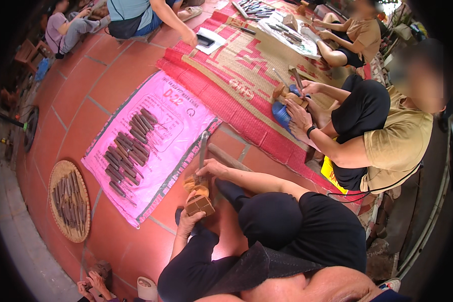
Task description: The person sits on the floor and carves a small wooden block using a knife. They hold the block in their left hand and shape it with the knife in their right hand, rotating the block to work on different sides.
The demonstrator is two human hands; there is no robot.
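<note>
My left hand (190,219) is wrapped round the lower end of a wooden carving (200,205), a brown block with crossing grooves on its flat face. Lighter, rounded carved parts (200,190) rise beyond that face. Just above the carving, my right hand (214,169) is closed on a long grey chisel-like metal tool (203,150) that points up and away. Its lower end is hidden by the hand and the wood. A thick wooden stick (228,157) lies on the tiles beyond my right hand.
Many dark-handled tools lie on a pink sheet (168,132) ahead, more in a round woven tray (87,221) at left. A co-worker (402,126) at right carves wood over a blue support (281,118) on a red mat (267,143). At lower left are another person's hands (96,283).
</note>
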